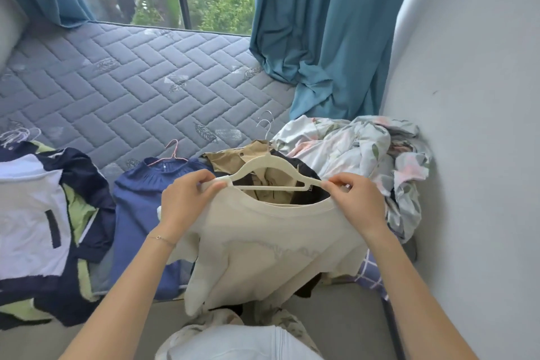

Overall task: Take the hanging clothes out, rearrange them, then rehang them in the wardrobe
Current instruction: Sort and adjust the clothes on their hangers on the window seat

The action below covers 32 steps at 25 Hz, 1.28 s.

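1. Head view, one frame. The cream top (271,245) is held up in front of the person, over the near edge of the mattress (117,82), with its body hanging down toward the lap.
2. The cream hanger (264,168) sits at the top's neckline. Its long axis runs left to right, from one hand to the other. The bar and most of both arms stand bare above the collar.
3. The left hand (187,199) has curled fingers and pinches shoulder fabric against the hanger's left tip.
4. The right hand (359,202) pinches the right tip together with the collar edge, thumb and fingers closed.
5. Governing relation: each hand holds its own end and neither is nearer. The cloth lies below the hanger arms, on the person's side. Seating it would likely mean drawing a shoulder outward over each tip.
6. Unclear: whether the top is going onto the hanger or coming off it.
7. Hidden:
   - Two metal hooks (266,123) show beyond the hanger, and which one belongs to it cannot be told.
   - The hem is lost behind the lap.
   - No wardrobe is in view.
8. Lying on the mattress:
   - blue blouse (140,213)
   - navy, white and green pile (43,213)
   - tan garment (230,158)
   - floral bedding (365,149)
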{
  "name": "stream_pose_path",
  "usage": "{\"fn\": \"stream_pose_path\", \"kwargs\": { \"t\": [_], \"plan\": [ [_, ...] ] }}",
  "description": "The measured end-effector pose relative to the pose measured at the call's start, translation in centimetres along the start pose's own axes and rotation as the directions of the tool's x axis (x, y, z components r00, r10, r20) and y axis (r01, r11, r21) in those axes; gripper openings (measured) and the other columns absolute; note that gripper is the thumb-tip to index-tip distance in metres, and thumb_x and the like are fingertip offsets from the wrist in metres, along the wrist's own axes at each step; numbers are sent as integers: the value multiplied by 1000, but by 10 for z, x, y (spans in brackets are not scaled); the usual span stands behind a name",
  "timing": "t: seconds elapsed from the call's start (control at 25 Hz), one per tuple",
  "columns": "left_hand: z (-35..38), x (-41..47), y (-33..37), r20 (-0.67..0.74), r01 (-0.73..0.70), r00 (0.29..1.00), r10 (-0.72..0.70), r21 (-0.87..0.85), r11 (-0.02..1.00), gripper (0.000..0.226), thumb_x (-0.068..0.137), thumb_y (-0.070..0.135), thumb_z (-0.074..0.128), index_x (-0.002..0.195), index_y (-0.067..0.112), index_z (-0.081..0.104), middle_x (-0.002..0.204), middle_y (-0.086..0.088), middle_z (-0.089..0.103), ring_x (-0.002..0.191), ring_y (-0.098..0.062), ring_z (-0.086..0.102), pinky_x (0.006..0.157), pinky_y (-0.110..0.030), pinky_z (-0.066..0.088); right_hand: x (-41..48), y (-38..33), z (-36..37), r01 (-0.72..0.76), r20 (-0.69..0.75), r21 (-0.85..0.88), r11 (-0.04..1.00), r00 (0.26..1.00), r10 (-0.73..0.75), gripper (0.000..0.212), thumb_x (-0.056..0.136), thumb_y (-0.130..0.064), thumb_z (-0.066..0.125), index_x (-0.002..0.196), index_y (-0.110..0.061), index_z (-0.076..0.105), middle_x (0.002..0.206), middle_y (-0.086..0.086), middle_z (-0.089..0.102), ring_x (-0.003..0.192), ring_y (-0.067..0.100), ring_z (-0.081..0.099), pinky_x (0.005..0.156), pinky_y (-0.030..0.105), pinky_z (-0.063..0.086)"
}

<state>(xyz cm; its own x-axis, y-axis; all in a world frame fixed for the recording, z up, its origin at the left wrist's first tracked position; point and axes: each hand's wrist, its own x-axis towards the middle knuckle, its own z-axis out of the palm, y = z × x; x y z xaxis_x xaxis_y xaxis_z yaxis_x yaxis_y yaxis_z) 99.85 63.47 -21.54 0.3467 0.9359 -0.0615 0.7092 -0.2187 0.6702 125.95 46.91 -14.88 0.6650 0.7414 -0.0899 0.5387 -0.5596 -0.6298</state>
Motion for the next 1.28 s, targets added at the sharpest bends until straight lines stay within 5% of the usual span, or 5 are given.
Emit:
{"fn": "stream_pose_path", "kwargs": {
  "t": [0.28, 0.48, 0.72, 0.88, 1.28],
  "plan": [
    [17, 19, 60, -113, 11, 994, -14, -23, 1000, 25, 85, 52, 66, 83, 27, 66, 82, 11, 65, 84, -14, 57, 73, -35, 42, 65, 15, -44, 106, 7, 26, 994, 994, -106, 13, 81, -38, 69, 68, -38, 66, 76, -21, 68, 81, 3, 60, 68, 26, 45],
    [34, 69, 54, -49, -8, 999, 4, -74, 997, 21, 85, 48, 68, 82, 27, 64, 77, 12, 60, 79, -13, 53, 69, -33, 39, 108, 20, -32, 84, 12, 45, 995, 996, -84, 14, 81, -40, 70, 68, -36, 66, 74, -20, 66, 79, 5, 59, 68, 28, 44],
    [115, 143, -14, 78, 78, 994, -70, -92, 993, 19, 90, 36, 66, 90, 18, 66, 87, 7, 65, 87, -16, 59, 70, -26, 34, 185, 56, 65, -13, 177, 0, 1000, 984, 13, 14, 84, -38, 68, 70, -38, 64, 78, -18, 65, 84, 10, 60, 69, 29, 45],
    [186, 189, -84, 132, 120, 985, -114, -42, 992, 20, 93, 37, 62, 99, 19, 66, 99, 5, 69, 97, -17, 62, 84, -36, 45, 237, 97, 155, -12, 242, -31, 999, 970, 20, 10, 86, -37, 67, 76, -34, 67, 78, -15, 65, 86, 14, 60, 71, 30, 45],
    [319, 268, -201, 81, 38, 995, -53, 181, 983, 21, 95, 30, 57, 108, 14, 62, 107, -11, 66, 104, -34, 58, 86, -45, 44, 313, 198, 323, 67, 164, -180, 981, 986, -37, 19, 90, -33, 62, 90, -17, 72, 95, 5, 70, 93, 26, 60, 72, 33, 42]
  ]
}}
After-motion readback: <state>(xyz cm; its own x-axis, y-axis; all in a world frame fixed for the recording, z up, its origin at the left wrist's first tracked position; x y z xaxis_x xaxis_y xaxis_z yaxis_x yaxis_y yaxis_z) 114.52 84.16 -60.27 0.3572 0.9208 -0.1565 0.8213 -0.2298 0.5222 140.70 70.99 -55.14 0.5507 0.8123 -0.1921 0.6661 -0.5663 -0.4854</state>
